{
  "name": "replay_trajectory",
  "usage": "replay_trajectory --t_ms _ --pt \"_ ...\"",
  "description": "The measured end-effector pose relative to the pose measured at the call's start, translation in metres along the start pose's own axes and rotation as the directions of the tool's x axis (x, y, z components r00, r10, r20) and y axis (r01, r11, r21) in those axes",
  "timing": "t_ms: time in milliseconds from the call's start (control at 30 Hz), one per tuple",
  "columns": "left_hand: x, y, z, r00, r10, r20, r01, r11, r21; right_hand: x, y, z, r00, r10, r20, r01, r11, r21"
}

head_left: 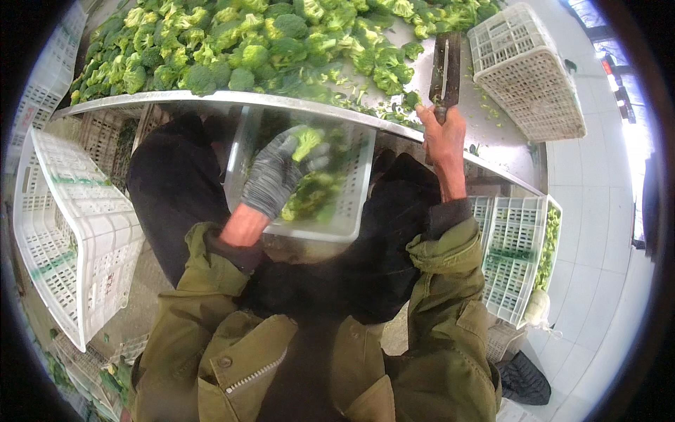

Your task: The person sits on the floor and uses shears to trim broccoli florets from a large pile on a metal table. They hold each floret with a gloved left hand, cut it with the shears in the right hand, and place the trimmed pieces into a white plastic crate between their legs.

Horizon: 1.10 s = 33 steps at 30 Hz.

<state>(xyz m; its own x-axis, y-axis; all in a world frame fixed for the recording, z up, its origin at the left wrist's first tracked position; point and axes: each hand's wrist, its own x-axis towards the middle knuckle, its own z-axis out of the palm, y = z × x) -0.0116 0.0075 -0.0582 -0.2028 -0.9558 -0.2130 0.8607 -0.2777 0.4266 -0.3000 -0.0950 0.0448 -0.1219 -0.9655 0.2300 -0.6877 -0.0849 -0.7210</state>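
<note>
My left hand, in a grey knit glove, is closed around a light green broccoli floret. It hovers over a white plastic basket between my knees, with more florets inside, blurred. My bare right hand grips the handle of a knife at the table's edge. Its long, dark blade points away from me and seems split by a lengthwise gap. A small broccoli piece lies just left of the blade's base.
A large heap of broccoli covers the metal table, with green scraps near the knife. An upturned white crate stands at the right. More crates flank me, one at the left and one at the right holding green pieces.
</note>
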Motion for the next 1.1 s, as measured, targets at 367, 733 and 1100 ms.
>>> replay_trajectory --t_ms 367,733,1100 --pt "0.007 -0.002 -0.020 0.961 -0.015 -0.277 -0.001 0.998 -0.060 0.061 0.075 0.014 0.983 -0.176 -0.044 0.137 0.877 -0.460" --pt "0.008 -0.006 -0.029 0.969 -0.002 -0.247 -0.017 0.997 -0.074 0.083 0.076 0.038 0.998 -0.025 0.062 0.054 0.856 -0.515" --pt "0.016 -0.010 -0.030 0.903 0.178 -0.391 -0.077 0.963 0.259 0.042 0.008 -0.018 0.922 0.299 0.244 -0.383 0.636 0.669"
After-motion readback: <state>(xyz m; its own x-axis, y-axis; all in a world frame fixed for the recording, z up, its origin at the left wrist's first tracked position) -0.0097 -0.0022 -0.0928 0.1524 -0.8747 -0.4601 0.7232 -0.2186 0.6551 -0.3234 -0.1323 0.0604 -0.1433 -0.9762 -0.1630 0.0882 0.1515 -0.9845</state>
